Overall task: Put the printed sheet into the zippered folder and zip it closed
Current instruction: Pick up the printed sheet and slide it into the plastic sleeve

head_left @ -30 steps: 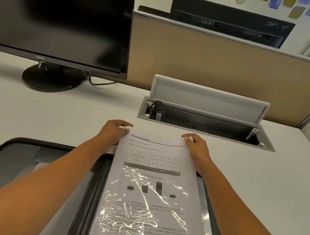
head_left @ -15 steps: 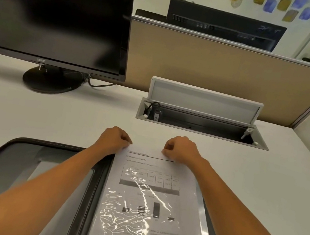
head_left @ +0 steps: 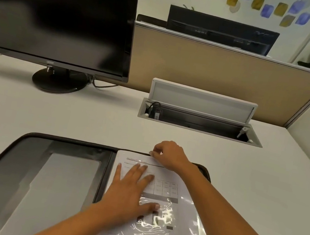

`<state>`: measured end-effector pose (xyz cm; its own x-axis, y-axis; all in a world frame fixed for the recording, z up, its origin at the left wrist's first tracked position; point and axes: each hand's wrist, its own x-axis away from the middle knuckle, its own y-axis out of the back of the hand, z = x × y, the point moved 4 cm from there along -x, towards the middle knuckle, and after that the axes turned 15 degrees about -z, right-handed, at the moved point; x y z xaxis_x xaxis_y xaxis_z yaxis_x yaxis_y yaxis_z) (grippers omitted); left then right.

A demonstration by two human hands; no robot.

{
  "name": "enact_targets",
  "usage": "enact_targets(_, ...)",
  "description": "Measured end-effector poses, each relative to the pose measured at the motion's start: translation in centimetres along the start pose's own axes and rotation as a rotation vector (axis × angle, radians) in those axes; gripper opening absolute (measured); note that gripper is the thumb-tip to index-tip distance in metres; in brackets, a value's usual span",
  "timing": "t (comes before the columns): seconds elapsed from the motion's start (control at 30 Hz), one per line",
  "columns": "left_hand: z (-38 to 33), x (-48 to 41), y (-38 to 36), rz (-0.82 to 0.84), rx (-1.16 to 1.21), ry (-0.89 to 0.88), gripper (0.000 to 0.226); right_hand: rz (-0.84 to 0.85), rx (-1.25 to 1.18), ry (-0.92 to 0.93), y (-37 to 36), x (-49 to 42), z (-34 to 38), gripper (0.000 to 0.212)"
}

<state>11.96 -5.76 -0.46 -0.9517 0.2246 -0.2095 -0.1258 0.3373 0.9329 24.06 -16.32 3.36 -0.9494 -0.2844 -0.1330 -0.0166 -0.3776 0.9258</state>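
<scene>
zippered folder (head_left: 69, 174) lies open flat on the worktop (head_left: 87, 122); printed sheet (head_left: 179, 221) sits on its right half under a glossy clear film, top edge right at the folder's far rim, bottom running out of frame.

left hand (head_left: 128, 193) is flat on the upper part of the sheet, fingers straight and spread, pressing; right hand (head_left: 172, 157) is at the top edge, fingers curled, thumb and forefinger apparently pinching that edge; can't tell if it has paper alone or paper plus film.

step in hand, as I read it: seating and squaring the sheet in the right half.

how to do it well:
- left palm acts as anchor, light pressure only; the film looks slick and likely to skate or wrinkle if shoved
- right hand eases the top edge inboard of the zip track (head_left: 73, 140); check the spine side too
- any corner over the teeth will probably jam or crease once zipped
- smooth from centre outward, then fold the left half over and zip

zip pull not visible; zip not yet started.
</scene>
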Motion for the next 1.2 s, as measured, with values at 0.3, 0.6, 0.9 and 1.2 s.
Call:
enact_targets(0.3,-0.5,0.8,-1.2,-0.02,-0.107,0.111,0.114,-0.013,0.004,-0.016,-0.6,2.4,0.6,0.04)
enact_targets(0.6,-0.9,0.9,-1.1,-0.032,-0.118,0.123,0.115,-0.008,0.038,-0.01,-0.9,4.3,1.0,0.05)
enact_targets(0.9,-0.8,0.8,-1.4,-0.054,-0.135,0.118,0.108,-0.091,0.063,-0.014,-0.7,4.9,1.2,0.05)
enact_targets(1.2,-0.9,0.6,-1.6,-0.049,-0.143,0.132,0.117,-0.136,0.001,0.003,-0.6,5.4,0.6,0.041)
